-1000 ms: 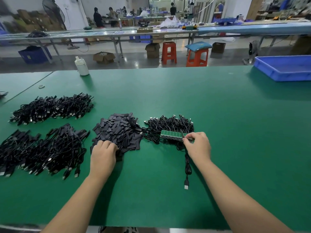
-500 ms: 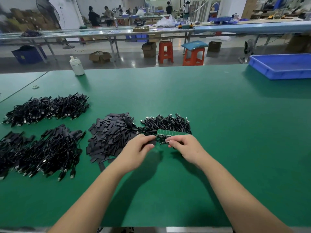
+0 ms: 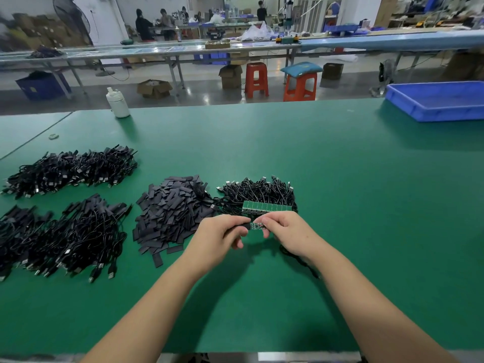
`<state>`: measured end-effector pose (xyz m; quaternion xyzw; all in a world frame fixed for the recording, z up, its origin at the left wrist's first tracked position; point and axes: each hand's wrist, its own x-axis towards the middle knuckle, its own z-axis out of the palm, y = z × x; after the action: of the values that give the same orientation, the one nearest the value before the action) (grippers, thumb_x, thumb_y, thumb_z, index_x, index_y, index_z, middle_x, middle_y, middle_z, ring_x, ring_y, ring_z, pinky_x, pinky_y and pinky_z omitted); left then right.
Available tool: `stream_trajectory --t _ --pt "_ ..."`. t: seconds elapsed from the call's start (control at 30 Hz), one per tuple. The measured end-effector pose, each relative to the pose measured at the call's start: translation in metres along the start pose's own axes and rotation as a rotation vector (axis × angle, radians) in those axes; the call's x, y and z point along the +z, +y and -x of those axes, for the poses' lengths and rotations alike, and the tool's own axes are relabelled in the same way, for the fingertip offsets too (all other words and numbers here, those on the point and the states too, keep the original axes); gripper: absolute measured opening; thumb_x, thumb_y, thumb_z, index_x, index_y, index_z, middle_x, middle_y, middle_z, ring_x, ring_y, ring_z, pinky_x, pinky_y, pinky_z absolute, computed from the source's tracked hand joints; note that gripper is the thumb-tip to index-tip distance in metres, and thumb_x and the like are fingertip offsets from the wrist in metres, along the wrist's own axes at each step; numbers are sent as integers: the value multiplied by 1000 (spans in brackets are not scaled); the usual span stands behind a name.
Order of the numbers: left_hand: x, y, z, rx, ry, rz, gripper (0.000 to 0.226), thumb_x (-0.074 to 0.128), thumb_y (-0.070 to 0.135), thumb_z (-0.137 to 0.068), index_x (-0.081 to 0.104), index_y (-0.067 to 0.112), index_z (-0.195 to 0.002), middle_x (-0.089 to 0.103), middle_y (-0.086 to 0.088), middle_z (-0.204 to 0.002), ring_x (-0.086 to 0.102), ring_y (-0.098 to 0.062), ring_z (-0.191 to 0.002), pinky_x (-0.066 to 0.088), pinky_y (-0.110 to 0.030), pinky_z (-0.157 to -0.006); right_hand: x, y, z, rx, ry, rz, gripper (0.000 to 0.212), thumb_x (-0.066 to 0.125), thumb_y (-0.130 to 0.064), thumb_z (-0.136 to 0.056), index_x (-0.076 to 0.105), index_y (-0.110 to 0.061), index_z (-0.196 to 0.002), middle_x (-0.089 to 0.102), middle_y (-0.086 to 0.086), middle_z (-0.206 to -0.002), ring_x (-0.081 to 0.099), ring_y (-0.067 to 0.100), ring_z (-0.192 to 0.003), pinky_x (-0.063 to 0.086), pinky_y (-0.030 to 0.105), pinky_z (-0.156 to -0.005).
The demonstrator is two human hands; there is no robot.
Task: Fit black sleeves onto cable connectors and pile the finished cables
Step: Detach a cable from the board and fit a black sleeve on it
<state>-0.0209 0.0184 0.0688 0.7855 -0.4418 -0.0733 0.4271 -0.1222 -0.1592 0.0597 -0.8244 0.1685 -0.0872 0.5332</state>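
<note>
Above the desk's [image 3: 340, 205] near edge, a light, soft black sleeve [image 3: 245, 226] is pinched by the left hand [image 3: 222, 235]; the small, likely fragile connector [image 3: 258, 226] is pinched edgewise by the right hand [image 3: 285, 233].

The left hand [image 3: 222, 233] covers most of the sleeve [image 3: 245, 226], so only its right end shows. The connector [image 3: 258, 225] between the hands is too small to read, and the right hand [image 3: 286, 231] hides where its cable [image 3: 301, 260] joins. The green strip [image 3: 265, 206] just behind the hands has markings too fine to make out. Left of the hands, the nearer cable pile [image 3: 65, 239] is cut by the picture's left edge. Far right of the hands, the blue tray [image 3: 432, 111] runs off the right edge.
</note>
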Motion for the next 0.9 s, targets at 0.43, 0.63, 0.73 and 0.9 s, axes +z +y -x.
stream_trajectory --t 0.43,0.63,0.73,0.9 --pt "1 -2 2 -47 38 100 23 65 5 -92 73 14 -113 71 6 -67 67 -8 -58 48 -11 -69 9 4 0 84 33 -193 24 52 -23 -102 74 -17 -96 61 -7 -66 35 8 -49 30 21 -45" --pt "1 -5 3 -39 19 89 25 66 8 -92 72 16 -115 71 7 -68 68 -8 -61 49 -11 -70 12 8 1 110 17 -302 23 53 -22 -102 74 -21 -93 61 -9 -64 33 6 -47 28 20 -43" --pt "2 -6 3 -50 22 94 26 66 8 -92 71 17 -116 71 8 -69 68 -8 -61 48 -10 -70 13 8 1 102 12 -270 23 53 -22 -102 74 -20 -92 62 -7 -64 34 8 -48 28 21 -43" --pt "3 -10 5 -98 -8 143 25 65 10 -93 71 20 -115 72 3 -67 68 -12 -60 51 -17 -72 14 9 2 96 -2 -232 24 53 -23 -102 74 -20 -92 62 -4 -66 35 10 -48 29 24 -45"
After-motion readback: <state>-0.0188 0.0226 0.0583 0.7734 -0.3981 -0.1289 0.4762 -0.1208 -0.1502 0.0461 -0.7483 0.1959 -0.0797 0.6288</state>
